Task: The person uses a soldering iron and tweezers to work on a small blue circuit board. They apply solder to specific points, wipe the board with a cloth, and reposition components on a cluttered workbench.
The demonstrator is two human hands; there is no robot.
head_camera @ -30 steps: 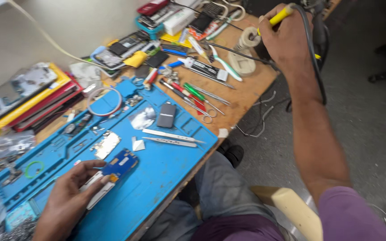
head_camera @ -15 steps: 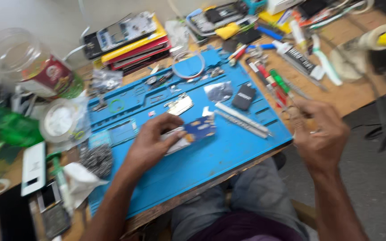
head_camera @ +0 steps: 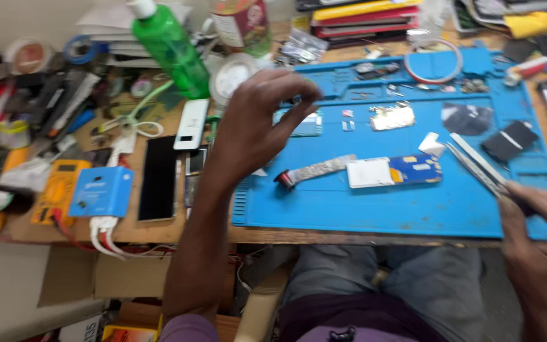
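Tweezers [head_camera: 476,166] pinched in my right hand [head_camera: 539,253]; left hand [head_camera: 254,126] hovers empty, fingers loosely curled.
Opened phone board [head_camera: 394,171] lies untouched mid blue mat [head_camera: 375,209]; work looks barely begun.

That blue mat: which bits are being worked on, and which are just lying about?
In hand:
left hand, raised over the blue mat
right hand on tweezers
blue circuit board

Lying about:
green bottle
yellow meter
black phone
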